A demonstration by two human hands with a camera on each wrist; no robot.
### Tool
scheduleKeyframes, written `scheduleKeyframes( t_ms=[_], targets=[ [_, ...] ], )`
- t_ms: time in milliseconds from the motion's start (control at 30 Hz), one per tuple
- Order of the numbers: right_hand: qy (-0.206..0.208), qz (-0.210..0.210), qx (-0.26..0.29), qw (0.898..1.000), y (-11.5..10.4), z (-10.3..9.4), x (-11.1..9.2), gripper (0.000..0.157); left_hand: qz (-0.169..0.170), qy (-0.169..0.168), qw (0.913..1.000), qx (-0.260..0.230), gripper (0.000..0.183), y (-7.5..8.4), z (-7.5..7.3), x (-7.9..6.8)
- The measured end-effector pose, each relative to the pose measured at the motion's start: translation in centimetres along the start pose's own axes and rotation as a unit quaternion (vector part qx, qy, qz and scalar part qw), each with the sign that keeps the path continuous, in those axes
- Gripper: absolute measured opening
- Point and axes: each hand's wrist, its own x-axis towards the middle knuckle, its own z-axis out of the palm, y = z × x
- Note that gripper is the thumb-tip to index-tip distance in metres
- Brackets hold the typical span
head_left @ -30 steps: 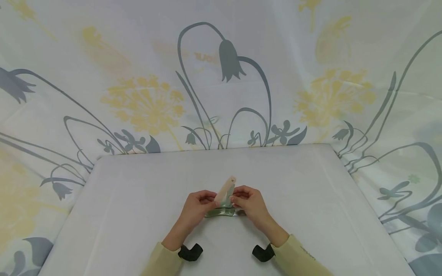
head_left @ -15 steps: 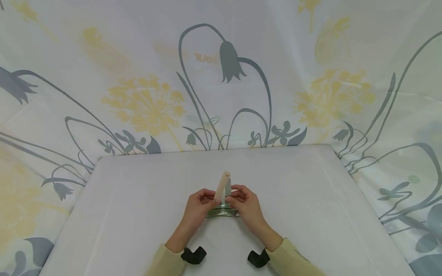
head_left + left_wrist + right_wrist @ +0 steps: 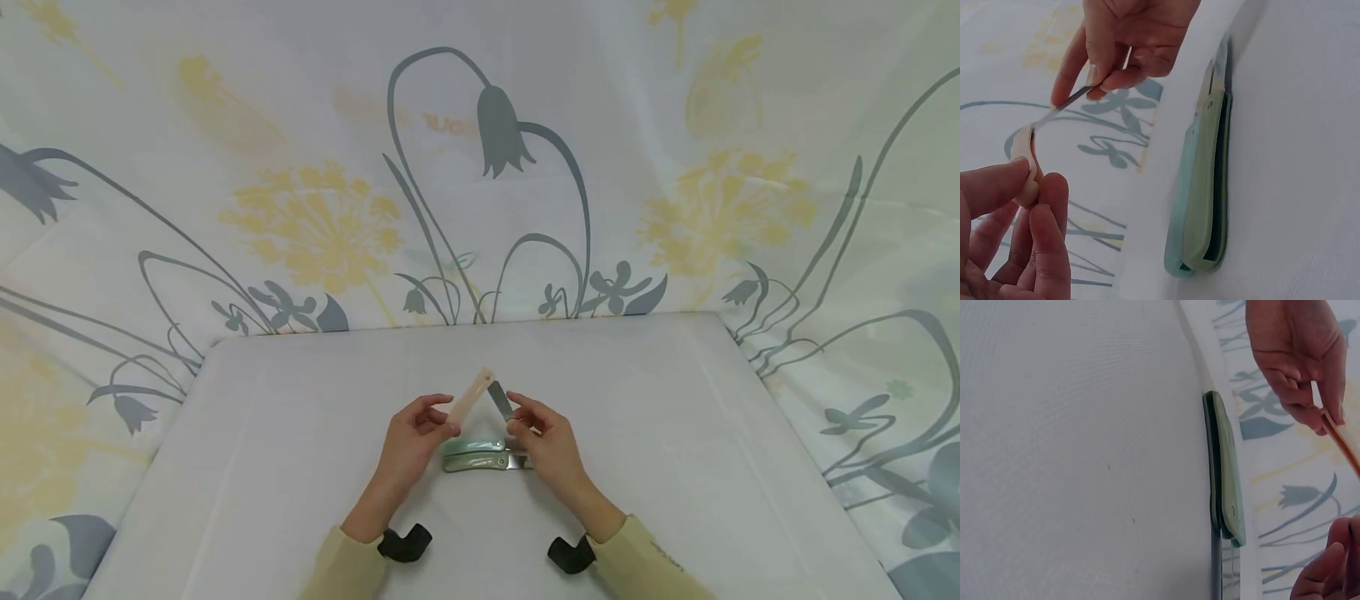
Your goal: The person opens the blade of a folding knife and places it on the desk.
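A folding knife with a pale pink handle (image 3: 471,400) is held up above the table, its handle and blade (image 3: 500,400) forming an upside-down V with the pivot on top. My left hand (image 3: 408,437) pinches the handle between thumb and fingers. On the other side my right hand (image 3: 551,442) pinches the blade near its free end. Just below lie two more folding knives side by side, a mint one (image 3: 472,447) and an olive-green one (image 3: 1205,187), blades out and pointing right in the head view. My right fingers hide part of those blades.
The table (image 3: 300,400) has a white cover. Behind it hangs a pale curtain (image 3: 600,50) printed with grey and yellow flowers. Black wrist devices (image 3: 406,543) sit at both cuffs, near the sleeves (image 3: 645,554).
The pink knife's blade has swung away from its handle, widening the angle between them. My left hand has moved left, and the right hand a little right after an earlier shift left.
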Motion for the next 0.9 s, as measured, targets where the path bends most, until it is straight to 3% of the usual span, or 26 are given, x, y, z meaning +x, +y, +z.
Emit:
scheduleKeyframes(
  t_ms=[233,500,633,800,900],
  targets=[
    [-0.010,-0.020,-0.054,0.998,0.2,-0.6,0.2,0.034,0.021,0.008,0.9979,0.061,0.026,0.4,-1.2,0.0],
    [-0.026,0.015,-0.105,0.994,-0.5,-1.4,0.3,0.033,0.044,0.009,0.9942,0.097,0.025,0.5,-2.0,0.0],
    [-0.036,0.006,-0.128,0.991,-0.5,-1.7,0.3,0.032,0.049,0.005,0.9914,0.121,0.023,1.8,-2.1,-0.5],
    [-0.042,-0.024,-0.149,0.988,2.0,-2.3,1.0,0.033,0.056,-0.012,0.9874,0.147,0.023,3.7,-2.1,-1.2],
    [-0.050,-0.028,-0.159,0.986,3.3,-2.8,1.4,0.034,0.054,-0.021,0.9853,0.161,0.023,2.9,-2.4,-0.7]
  ],
)
